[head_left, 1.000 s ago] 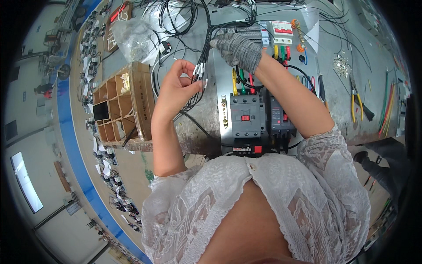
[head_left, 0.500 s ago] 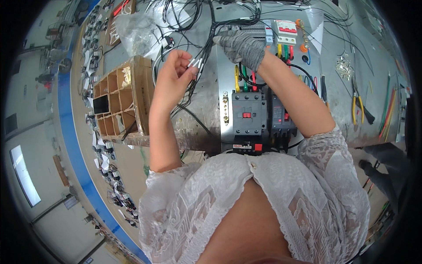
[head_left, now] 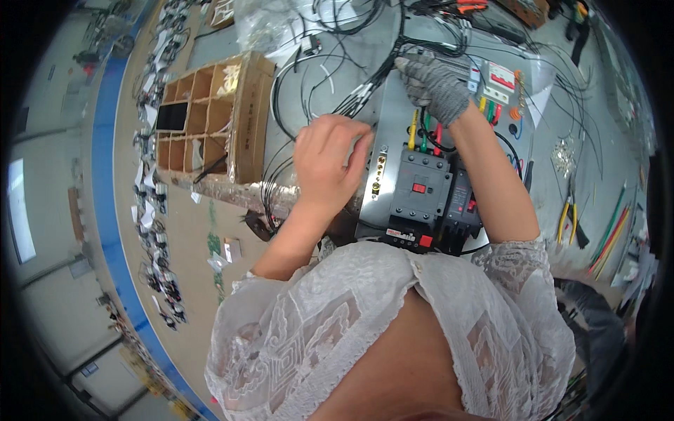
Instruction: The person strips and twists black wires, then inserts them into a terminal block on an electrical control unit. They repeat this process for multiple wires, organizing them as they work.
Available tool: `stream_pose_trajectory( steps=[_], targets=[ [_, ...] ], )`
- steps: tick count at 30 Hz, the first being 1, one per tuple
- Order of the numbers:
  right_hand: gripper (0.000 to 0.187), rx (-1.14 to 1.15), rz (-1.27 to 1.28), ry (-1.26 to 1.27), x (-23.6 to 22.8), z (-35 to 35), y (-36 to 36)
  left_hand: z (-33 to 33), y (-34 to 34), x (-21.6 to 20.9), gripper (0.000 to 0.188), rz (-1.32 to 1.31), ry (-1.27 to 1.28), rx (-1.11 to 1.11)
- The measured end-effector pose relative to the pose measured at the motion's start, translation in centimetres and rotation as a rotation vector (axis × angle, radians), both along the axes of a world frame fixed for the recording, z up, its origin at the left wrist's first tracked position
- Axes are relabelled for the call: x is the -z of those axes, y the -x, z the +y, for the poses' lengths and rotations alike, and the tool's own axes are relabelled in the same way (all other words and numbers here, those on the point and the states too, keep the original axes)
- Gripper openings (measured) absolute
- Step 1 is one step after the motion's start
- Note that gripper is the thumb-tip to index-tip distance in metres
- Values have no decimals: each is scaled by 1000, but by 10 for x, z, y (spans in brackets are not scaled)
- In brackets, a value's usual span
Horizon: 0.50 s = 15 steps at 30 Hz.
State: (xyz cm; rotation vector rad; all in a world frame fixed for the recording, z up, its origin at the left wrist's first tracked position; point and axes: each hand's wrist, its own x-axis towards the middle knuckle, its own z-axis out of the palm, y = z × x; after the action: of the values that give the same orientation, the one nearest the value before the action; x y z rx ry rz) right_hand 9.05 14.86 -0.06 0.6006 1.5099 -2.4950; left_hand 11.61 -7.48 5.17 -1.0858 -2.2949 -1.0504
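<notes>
My bare left hand (head_left: 330,158) is closed, fingers curled, at the lower end of a fan of thin black wires (head_left: 375,79) with white marker sleeves (head_left: 359,93). The wires pass beneath its fingers and come out toward the front edge of the table. My right hand (head_left: 439,88), in a grey knit glove, is bent with its fingertips at the bundled part of the same wires; its grip is partly hidden. Below it on a metal plate sit a dark grey contactor (head_left: 421,184) and a black breaker (head_left: 463,200), with yellow, green and red leads (head_left: 426,133) above.
A divided cardboard box (head_left: 246,126) stands at left. A white breaker (head_left: 500,81) is beyond my right wrist. Yellow-handled pliers (head_left: 569,219), small metal terminals (head_left: 563,156) and coloured wires (head_left: 609,238) lie at right. Clear plastic (head_left: 267,24) and more cables are at the back.
My left hand has moved right and nearer along the wires, its fingers now curled down. The view has shifted and turned. My gloved right hand stays at the bundle.
</notes>
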Motion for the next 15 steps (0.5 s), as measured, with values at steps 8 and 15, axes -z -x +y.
stream_pose_trajectory(
  steps=[8,15],
  targets=[
    [16,-10,14,74,-5,2,-2,-4,18,35,17,9,118,-213],
    [14,-20,28,44,2,4,-2,1,10,7,12,-168,38,-109]
  ],
)
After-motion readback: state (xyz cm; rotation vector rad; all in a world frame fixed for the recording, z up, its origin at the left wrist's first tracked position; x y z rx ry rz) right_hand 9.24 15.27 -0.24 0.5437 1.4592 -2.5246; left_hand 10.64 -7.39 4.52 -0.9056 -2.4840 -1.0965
